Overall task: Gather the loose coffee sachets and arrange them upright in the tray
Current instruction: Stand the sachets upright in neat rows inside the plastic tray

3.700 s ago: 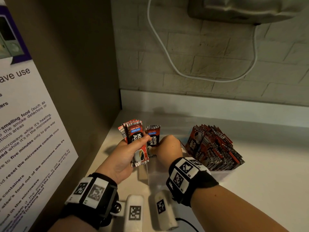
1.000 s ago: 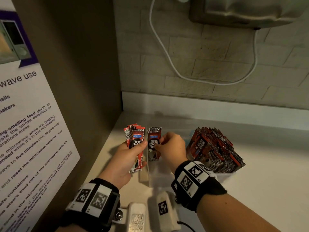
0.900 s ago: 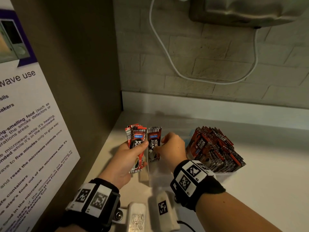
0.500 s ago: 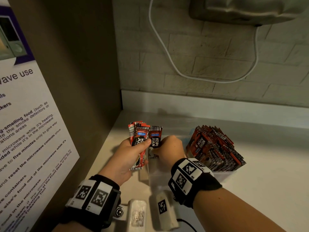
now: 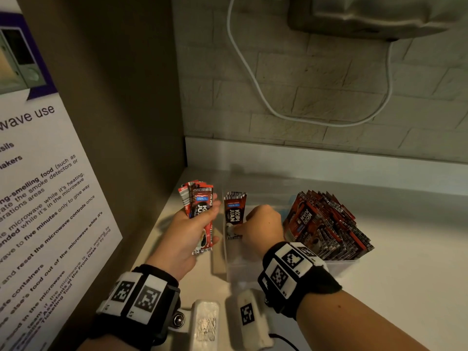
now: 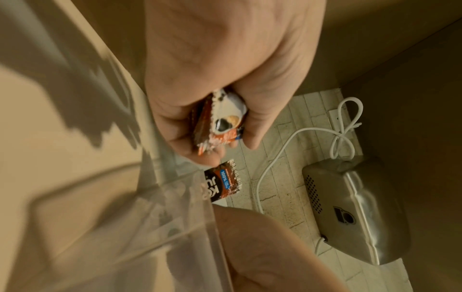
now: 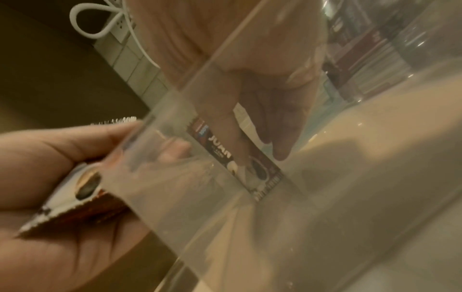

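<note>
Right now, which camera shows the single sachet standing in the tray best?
The head view: the single sachet stands upright at the clear tray's left end, label readable, right hand touching it. The left wrist view shows only its top; the right wrist view shows it blurred through the tray wall.

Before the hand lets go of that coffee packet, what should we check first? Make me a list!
1. Packet upright in the tray: ok, it stands at the left end wall.
2. Right hand holds it steady: ok, fingers rest on its face.
3. Will it stay up alone: cannot tell, nothing stands right behind it.
4. Left hand has more packets ready: ok, it grips a bundle.
5. Room in the tray: ok, there is a gap between this packet and the row at the right end.
</note>
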A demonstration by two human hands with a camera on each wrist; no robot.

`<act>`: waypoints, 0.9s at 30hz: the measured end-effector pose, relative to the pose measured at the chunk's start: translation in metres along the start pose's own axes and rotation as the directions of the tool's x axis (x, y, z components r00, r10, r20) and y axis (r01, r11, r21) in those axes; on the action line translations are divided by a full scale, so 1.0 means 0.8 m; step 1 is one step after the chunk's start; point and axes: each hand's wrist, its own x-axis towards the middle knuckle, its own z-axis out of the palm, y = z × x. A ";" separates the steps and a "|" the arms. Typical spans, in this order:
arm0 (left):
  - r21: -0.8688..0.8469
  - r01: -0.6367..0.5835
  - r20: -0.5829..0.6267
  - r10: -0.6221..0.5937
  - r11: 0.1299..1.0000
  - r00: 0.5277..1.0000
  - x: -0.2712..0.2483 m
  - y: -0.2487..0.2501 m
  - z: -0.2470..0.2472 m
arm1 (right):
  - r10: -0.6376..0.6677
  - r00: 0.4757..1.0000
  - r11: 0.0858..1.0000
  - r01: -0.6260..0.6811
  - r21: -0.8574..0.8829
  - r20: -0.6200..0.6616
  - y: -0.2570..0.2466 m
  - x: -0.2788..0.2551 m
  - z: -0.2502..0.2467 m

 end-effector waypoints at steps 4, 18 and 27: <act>-0.091 0.003 -0.093 -0.012 0.996 0.996 0.006 0.004 -0.013 | -0.004 0.999 0.993 0.009 0.115 -0.045 -0.003 -0.007 -0.022; 0.062 -0.124 0.150 0.114 0.990 0.982 -0.024 0.003 0.004 | -0.220 0.960 0.677 0.020 0.735 0.176 -0.025 -0.075 -0.048; 0.048 -0.176 0.176 0.165 0.983 0.970 -0.028 0.006 -0.001 | -0.158 0.925 0.536 -0.214 0.817 0.346 -0.026 -0.073 -0.066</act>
